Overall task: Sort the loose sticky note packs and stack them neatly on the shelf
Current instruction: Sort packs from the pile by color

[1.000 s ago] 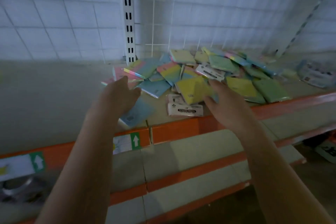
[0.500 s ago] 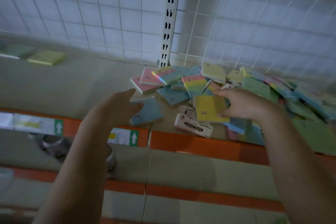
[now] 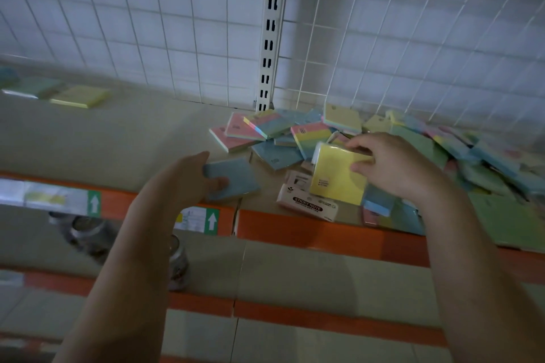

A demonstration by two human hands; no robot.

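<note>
A loose pile of sticky note packs in pink, yellow, blue and green lies on the shelf, spreading to the right. My right hand holds a yellow pack lifted off the pile, thumb and fingers pinching its right edge. My left hand grips the left edge of a blue pack lying near the shelf's front edge. A white pack labelled "STICKY NOTE" lies just below the yellow one.
A yellow pack and a greenish pack lie at the shelf's far left. A wire grid wall with a white slotted upright backs the shelf. Orange rails edge this shelf and the lower ones. A metal can stands below.
My right hand has lifted the yellow pack off the pile. My left hand reached forward and took hold of the blue pack. The view has swung left.
</note>
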